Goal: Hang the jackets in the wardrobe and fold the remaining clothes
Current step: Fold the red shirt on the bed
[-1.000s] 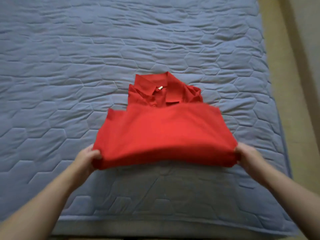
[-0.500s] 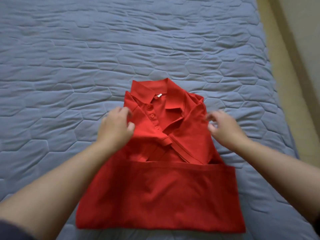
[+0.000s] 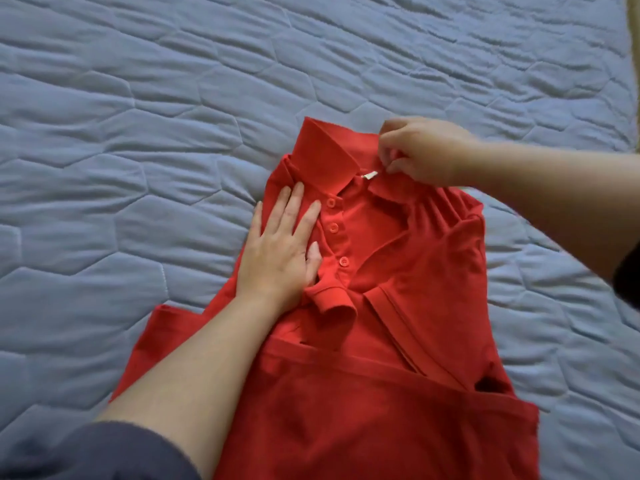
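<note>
A red polo shirt (image 3: 408, 341) lies face up on the blue quilted bed, its sleeves folded inward and its lower hem folded up over the belly. Three red buttons run down the placket. My left hand (image 3: 280, 247) lies flat with straight fingers on the shirt's left chest, beside the buttons. My right hand (image 3: 419, 150) pinches the right side of the collar near the small white neck label (image 3: 370, 174). The left collar flap stands turned up.
The blue quilted bed cover (image 3: 138, 150) spreads all around the shirt. A strip of tan floor (image 3: 635, 46) shows at the top right corner, beyond the bed's edge.
Both hands let go of the folded-up hem and moved up the shirt. The left hand now presses flat on the chest, and the right hand has reached the collar and pinches it.
</note>
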### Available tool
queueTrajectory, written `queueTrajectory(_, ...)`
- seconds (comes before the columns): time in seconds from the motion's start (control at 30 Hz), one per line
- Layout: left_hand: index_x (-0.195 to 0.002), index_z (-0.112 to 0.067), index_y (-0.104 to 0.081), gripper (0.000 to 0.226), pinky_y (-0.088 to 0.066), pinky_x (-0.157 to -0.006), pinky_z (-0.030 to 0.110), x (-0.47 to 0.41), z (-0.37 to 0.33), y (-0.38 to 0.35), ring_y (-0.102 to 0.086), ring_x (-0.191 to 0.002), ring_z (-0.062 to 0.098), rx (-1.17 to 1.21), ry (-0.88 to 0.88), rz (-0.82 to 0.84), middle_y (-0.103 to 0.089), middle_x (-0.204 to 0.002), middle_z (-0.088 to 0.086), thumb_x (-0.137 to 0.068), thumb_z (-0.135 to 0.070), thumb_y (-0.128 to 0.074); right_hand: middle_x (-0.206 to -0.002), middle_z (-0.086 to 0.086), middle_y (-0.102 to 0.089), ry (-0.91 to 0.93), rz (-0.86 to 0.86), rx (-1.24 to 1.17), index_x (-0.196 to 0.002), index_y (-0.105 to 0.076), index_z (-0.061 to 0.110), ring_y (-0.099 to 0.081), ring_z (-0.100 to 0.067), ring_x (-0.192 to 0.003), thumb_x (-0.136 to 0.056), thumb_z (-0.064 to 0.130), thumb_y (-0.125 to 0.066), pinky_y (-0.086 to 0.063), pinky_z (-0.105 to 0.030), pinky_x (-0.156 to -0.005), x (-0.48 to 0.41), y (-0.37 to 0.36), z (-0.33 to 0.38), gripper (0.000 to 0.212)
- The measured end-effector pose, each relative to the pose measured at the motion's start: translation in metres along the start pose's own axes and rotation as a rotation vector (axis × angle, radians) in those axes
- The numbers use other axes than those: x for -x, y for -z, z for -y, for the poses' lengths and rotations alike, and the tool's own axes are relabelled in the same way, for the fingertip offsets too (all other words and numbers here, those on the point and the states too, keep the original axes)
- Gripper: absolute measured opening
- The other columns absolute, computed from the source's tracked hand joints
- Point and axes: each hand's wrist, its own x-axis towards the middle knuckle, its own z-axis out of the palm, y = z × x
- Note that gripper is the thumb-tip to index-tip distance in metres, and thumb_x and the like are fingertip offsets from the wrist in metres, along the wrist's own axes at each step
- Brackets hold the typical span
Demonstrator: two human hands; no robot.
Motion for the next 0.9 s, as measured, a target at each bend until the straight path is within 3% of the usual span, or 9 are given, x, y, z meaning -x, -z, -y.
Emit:
queueTrajectory(0.1, -0.142, -0.018, -0.043, 0.065, -0.018, -0.115, 0.05, 0.001, 0.002, -0.001, -0.026, -0.143, 0.026, 0.015, 0.015, -0.022, -0.026, -0.155, 0.01, -0.08, -0.035, -0.032, -0.101, -0.007, -0.062, -0.243, -0.154, -0.131, -0.096, -0.06, 0.018, -0.058, -0.033, -0.098, -0.088, 0.017, -0.057, -0.045, -0.038, -0.077, -0.007, 0.012, -0.009, 0.008)
queueTrajectory(0.2, -0.14, -0.017, -0.045, 0.065, -0.02, -0.115, 0.05, -0.001, 0.0, 0.0, -0.028, -0.142, 0.026, 0.018, 0.015, -0.024, -0.028, -0.154, 0.01, -0.08, -0.035, -0.032, -0.111, -0.013, -0.063, -0.411, -0.082, -0.046, -0.101, -0.055, 0.02, -0.057, -0.035, -0.103, -0.091, 0.02, -0.05, -0.042, -0.036, -0.076, -0.006, -0.004, -0.012, 0.011)
queueTrajectory(0.3, -0.142, -0.02, -0.042, 0.065, -0.014, -0.116, 0.047, 0.0, -0.002, 0.005, -0.023, -0.144, 0.022, 0.026, 0.034, 0.012, -0.025, -0.156, 0.007, -0.08, -0.038, -0.029, -0.122, -0.013, -0.055, -0.422, -0.044, -0.074, -0.112, -0.054, 0.016, -0.053, -0.035, -0.111, -0.088, 0.013, -0.047, -0.045, -0.039, -0.085, 0.001, -0.017, 0.0, 0.026)
queueTrajectory(0.47, -0.126, -0.021, -0.053, 0.046, -0.024, -0.096, 0.044, -0.04, -0.008, 0.04, -0.042, -0.127, 0.023, -0.011, -0.021, -0.121, -0.045, -0.141, 0.0, -0.081, -0.028, -0.048, -0.136, -0.009, -0.042, -0.384, -0.293, -0.372, -0.131, -0.048, 0.014, -0.05, -0.029, -0.116, -0.082, 0.006, -0.049, -0.041, -0.042, -0.098, 0.03, -0.019, 0.016, 0.049)
queueTrajectory(0.6, -0.126, -0.021, -0.052, 0.037, -0.006, -0.109, 0.059, -0.11, -0.02, 0.064, -0.039, -0.127, 0.025, -0.263, -0.182, 0.104, -0.052, -0.129, 0.001, -0.089, -0.021, -0.051, -0.14, -0.007, -0.039, -0.385, -0.325, -0.409, -0.131, -0.048, 0.014, -0.042, -0.027, -0.127, -0.078, 0.004, -0.052, -0.036, -0.046, -0.105, 0.074, -0.03, 0.028, 0.054)
queueTrajectory(0.67, -0.108, -0.019, -0.062, 0.024, -0.009, -0.109, 0.062, -0.129, -0.03, 0.073, -0.048, -0.117, 0.028, -0.316, -0.159, 0.143, -0.06, -0.115, 0.005, -0.088, -0.014, -0.05, -0.136, -0.009, -0.042, -0.413, -0.325, -0.452, -0.129, -0.049, 0.012, -0.043, -0.028, -0.125, -0.076, 0.002, -0.052, -0.036, -0.048, -0.105, 0.097, -0.034, 0.029, 0.054)
queueTrajectory(0.73, -0.106, -0.018, -0.062, 0.023, -0.014, -0.109, 0.06, -0.138, -0.035, 0.077, -0.049, -0.117, 0.029, -0.258, -0.077, 0.104, -0.058, -0.116, 0.009, -0.087, -0.014, -0.051, -0.132, -0.011, -0.045, -0.452, -0.303, -0.48, -0.126, -0.051, 0.011, -0.046, -0.029, -0.122, -0.075, 0.001, -0.053, -0.038, -0.05, -0.101, 0.124, -0.037, 0.029, 0.052)
queueTrajectory(0.83, -0.12, -0.02, -0.053, 0.035, -0.009, -0.108, 0.067, -0.139, -0.038, 0.079, -0.043, -0.125, 0.026, -0.332, -0.243, 0.26, -0.053, -0.126, 0.006, -0.085, -0.023, -0.058, -0.137, -0.01, -0.045, -0.504, -0.289, -0.435, -0.125, -0.054, 0.013, -0.044, -0.027, -0.128, -0.073, 0.002, -0.057, -0.04, -0.05, -0.1, 0.166, -0.043, 0.031, 0.053)
queueTrajectory(0.9, -0.114, -0.022, -0.059, 0.028, -0.009, -0.108, 0.066, -0.145, -0.038, 0.081, -0.047, -0.121, 0.024, -0.412, -0.319, 0.266, -0.059, -0.12, 0.002, -0.086, -0.021, -0.057, -0.139, -0.01, -0.044, -0.488, -0.324, -0.447, -0.125, -0.054, 0.011, -0.043, -0.027, -0.129, -0.071, -0.001, -0.059, -0.038, -0.048, -0.103, 0.18, -0.045, 0.027, 0.056)
